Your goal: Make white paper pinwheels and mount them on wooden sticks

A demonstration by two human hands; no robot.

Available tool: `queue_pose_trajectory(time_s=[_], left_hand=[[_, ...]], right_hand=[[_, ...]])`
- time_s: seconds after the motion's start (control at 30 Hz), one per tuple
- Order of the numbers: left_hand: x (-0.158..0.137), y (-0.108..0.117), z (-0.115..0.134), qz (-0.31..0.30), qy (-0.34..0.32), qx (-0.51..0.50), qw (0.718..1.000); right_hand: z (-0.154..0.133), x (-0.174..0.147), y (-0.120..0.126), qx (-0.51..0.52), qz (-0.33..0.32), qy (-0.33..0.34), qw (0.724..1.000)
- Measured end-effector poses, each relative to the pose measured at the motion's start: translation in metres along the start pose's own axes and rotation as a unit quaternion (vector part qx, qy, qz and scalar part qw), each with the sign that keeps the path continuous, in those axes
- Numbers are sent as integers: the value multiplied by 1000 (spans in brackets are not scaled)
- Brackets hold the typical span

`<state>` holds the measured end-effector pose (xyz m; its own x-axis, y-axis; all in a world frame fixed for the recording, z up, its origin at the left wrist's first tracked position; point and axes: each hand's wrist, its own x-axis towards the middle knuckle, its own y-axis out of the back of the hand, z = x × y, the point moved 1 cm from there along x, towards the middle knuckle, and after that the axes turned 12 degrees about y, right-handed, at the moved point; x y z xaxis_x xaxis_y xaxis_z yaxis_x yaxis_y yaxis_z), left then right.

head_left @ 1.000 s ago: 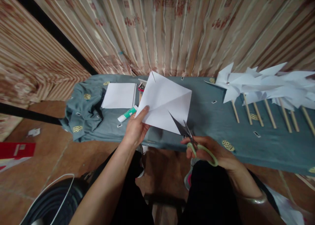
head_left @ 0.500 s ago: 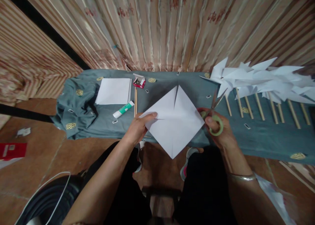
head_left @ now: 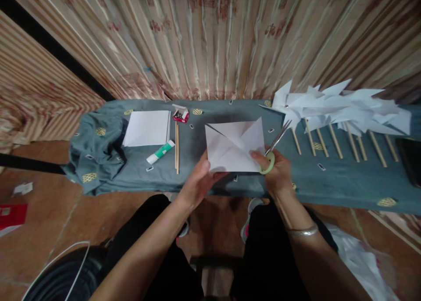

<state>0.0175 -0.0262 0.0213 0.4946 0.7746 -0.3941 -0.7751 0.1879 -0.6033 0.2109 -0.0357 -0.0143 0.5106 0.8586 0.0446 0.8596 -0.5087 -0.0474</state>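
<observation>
A white square sheet of paper [head_left: 232, 154] with slits cut in from its corners is held between my hands over the bench. My left hand [head_left: 201, 178] grips its lower left corner, thumb on the front and fingers behind. At the lower right, my right hand [head_left: 278, 171] pinches the sheet with the thumb on top. That same hand also keeps a pair of scissors [head_left: 271, 158] with light green handles, its blades pointing up and right, away from the paper. Finished paper pinwheels [head_left: 329, 108] on wooden sticks lie to the right.
On the cloth-covered bench [head_left: 194, 145] lie a stack of white paper [head_left: 147, 127], a glue stick [head_left: 160, 152], a small red box of metal fasteners [head_left: 180, 113] and thin wooden sticks [head_left: 176, 147]. A dark phone-like object [head_left: 409, 160] sits at the right edge. A curtain [head_left: 210, 42] hangs behind.
The paper has turned from a diamond to a squarer position, and its slits now run diagonally. My left hand has shifted right and down, my right hand left, with the scissors still in it.
</observation>
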Motion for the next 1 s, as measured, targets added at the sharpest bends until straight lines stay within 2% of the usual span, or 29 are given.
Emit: queue_pose_trajectory(time_s=[0.13,0.23,0.33,0.43,0.53,0.67,0.73,0.87,1.0], left_hand=[[3,-9,-19,30,-14,38,999],[9,-12,-22,94,-12,-12,995],[14,-10,-14,163,-17,-88,983],[17,-2,4,197,-34,-111,974],[16,8,24,235,-70,-114,963],[11,17,41,254,-103,-116,955],[9,19,45,249,-110,-109,956],[9,17,44,245,-110,-98,958],[10,13,41,247,-100,-95,959]], right_hand=[[0,-3,-10,22,8,6,1000],[2,-11,-18,19,-26,1,999],[2,-17,-22,17,-85,1,996],[-1,-18,-19,-8,-146,-5,989],[-4,-19,-11,-12,-245,-40,969],[-2,-25,1,-26,-394,-89,914],[0,-29,3,-30,-443,-101,890],[-1,-35,1,-31,-490,-114,864],[-2,-34,-3,-31,-491,-114,863]])
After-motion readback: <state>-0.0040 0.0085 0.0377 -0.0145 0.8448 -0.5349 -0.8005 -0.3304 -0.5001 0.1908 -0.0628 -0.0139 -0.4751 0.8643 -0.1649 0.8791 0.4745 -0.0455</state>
